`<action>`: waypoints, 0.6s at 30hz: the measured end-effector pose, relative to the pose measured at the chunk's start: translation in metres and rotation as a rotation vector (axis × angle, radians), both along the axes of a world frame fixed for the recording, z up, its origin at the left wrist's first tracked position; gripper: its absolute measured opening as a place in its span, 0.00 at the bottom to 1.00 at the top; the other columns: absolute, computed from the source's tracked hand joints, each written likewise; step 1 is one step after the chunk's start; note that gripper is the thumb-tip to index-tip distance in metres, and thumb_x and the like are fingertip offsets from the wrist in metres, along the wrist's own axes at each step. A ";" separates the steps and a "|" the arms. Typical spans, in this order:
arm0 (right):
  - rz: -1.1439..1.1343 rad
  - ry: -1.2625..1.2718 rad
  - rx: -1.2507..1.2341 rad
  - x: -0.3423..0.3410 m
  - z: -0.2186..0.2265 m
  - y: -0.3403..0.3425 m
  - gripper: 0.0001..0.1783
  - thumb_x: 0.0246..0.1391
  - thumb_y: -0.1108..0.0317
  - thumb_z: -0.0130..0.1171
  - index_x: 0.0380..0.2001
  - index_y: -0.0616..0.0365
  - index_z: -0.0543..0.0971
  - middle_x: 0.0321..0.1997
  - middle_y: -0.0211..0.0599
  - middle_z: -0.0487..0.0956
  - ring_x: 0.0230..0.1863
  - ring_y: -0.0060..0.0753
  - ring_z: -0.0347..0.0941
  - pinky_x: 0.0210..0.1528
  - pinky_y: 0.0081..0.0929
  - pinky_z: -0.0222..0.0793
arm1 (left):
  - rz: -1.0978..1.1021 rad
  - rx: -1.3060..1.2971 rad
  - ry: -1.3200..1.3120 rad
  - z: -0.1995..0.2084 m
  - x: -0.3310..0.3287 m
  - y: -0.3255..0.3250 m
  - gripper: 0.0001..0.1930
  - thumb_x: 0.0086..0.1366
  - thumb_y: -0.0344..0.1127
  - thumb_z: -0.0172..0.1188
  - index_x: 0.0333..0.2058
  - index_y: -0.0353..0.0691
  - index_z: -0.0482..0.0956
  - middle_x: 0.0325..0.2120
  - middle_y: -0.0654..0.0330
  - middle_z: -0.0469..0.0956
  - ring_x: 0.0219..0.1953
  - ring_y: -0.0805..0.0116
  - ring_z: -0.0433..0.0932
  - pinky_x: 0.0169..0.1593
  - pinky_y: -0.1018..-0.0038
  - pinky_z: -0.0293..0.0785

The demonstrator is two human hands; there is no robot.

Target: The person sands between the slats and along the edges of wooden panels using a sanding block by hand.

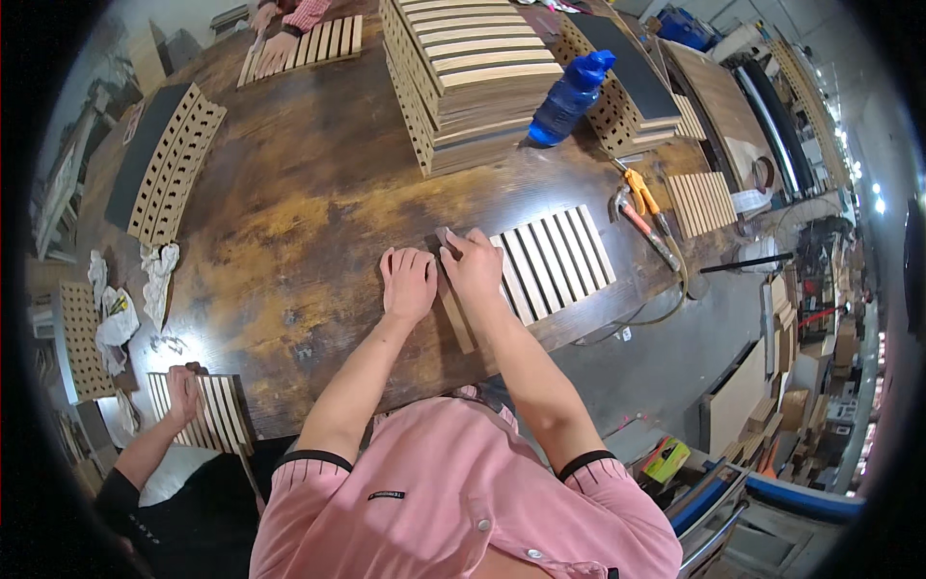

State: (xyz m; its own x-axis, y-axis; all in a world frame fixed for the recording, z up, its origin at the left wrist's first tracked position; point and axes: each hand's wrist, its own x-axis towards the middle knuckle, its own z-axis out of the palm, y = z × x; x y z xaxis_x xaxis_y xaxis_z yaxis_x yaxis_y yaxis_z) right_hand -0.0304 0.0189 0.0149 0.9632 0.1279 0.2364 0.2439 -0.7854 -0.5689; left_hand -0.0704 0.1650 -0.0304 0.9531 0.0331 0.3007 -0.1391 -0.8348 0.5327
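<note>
A brown wooden strip (459, 323) lies at a slant on the table between my hands. My left hand (410, 282) is closed beside it, fingers bent down and together, with its inner edge against the strip. Over the strip's far part, my right hand (473, 267) pinches a small dark piece (445, 235) that I cannot make out, mostly covered by the fingers. Right of that hand lies a slatted panel (555, 262) of pale wooden strips with dark gaps, close to the table's near edge.
A tall stack of slatted panels (497, 106) and a blue bottle (569, 101) stand at the back. A hammer (644, 232) and orange-handled pliers (640, 190) lie to the right. Co-workers' hands (278, 50) touch panels at the far left and near left.
</note>
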 end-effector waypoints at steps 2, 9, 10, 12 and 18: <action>-0.007 -0.001 -0.001 -0.014 0.000 -0.005 0.16 0.58 0.61 0.69 0.49 0.46 0.89 0.35 0.37 0.79 0.40 0.45 0.78 0.43 0.46 0.67 | 0.005 0.001 0.005 0.001 -0.002 0.001 0.07 0.71 0.38 0.57 0.44 0.45 0.79 0.44 0.58 0.78 0.57 0.56 0.73 0.73 0.47 0.54; -0.021 0.245 -0.106 -0.189 0.032 -0.092 0.18 0.58 0.61 0.70 0.52 0.44 0.89 0.31 0.35 0.78 0.34 0.41 0.76 0.41 0.39 0.63 | 0.009 -0.016 0.008 0.000 -0.005 0.003 0.08 0.71 0.38 0.56 0.45 0.45 0.78 0.44 0.58 0.77 0.57 0.57 0.72 0.74 0.47 0.52; -0.002 0.375 -0.204 -0.202 0.040 -0.100 0.18 0.57 0.61 0.70 0.52 0.44 0.89 0.30 0.35 0.78 0.33 0.40 0.76 0.41 0.36 0.62 | 0.008 -0.018 0.006 -0.001 -0.003 0.003 0.08 0.71 0.38 0.56 0.45 0.45 0.78 0.44 0.58 0.77 0.57 0.57 0.72 0.74 0.47 0.52; -0.005 0.385 -0.078 -0.222 0.041 -0.106 0.19 0.58 0.61 0.70 0.53 0.45 0.89 0.29 0.36 0.77 0.33 0.41 0.76 0.41 0.38 0.64 | 0.011 -0.024 0.005 -0.002 -0.003 0.003 0.08 0.71 0.38 0.56 0.45 0.45 0.78 0.44 0.59 0.77 0.57 0.57 0.72 0.74 0.47 0.52; -0.087 0.273 0.205 -0.162 0.042 -0.072 0.16 0.61 0.62 0.66 0.51 0.53 0.87 0.33 0.45 0.81 0.38 0.51 0.79 0.42 0.48 0.74 | 0.001 -0.043 0.048 0.002 -0.004 0.004 0.10 0.71 0.38 0.56 0.46 0.44 0.79 0.45 0.57 0.77 0.58 0.55 0.72 0.74 0.48 0.52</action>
